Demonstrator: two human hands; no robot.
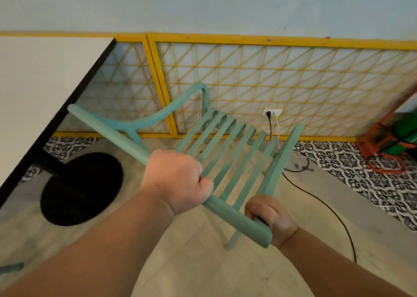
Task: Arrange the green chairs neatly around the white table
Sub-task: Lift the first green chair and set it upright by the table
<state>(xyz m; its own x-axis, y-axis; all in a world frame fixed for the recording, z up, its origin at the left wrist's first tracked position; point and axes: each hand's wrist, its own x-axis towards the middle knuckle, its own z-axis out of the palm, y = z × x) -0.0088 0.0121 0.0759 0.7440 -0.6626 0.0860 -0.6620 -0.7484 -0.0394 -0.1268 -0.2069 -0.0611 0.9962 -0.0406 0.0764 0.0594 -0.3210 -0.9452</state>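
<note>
Both hands are on the chair (228, 154), at its top rail. Left hand (178, 179) is fisted tight round the rail near its middle; right hand (270, 217) is wrapped round the rail's near-right end, by the right upright. Chair is blurred and looks tipped, so probably being dragged or carried; whether its legs touch the floor can't be told.

Location: chair sits just right of the table (33, 89), with one curved arm (158, 114) reaching toward the table's black edge. Table base (81, 188), a black disc, is on the floor left of the chair. Yellow lattice panel (270, 82) stands on the far side, close behind the chair's far end.

Likely step: line the chair up and slide it in at the table's right side.

To do it well:
- Turn the chair so the seat faces the table edge squarely before pushing.
- Keep the rail level; the two-hand hold is off-centre, so it may yaw.
- Watch the arm height against the tabletop edge; if the arm won't pass under, stop just short.
- Steer the legs clear of the base.
- Black cable (327, 208) runs across the floor at right, from the wall socket (272, 113); don't snag or set a leg on it.
- Set down all legs together, not dropped.

A bit of a second green piece (11, 268) shows at near left; unclear what it is.
</note>
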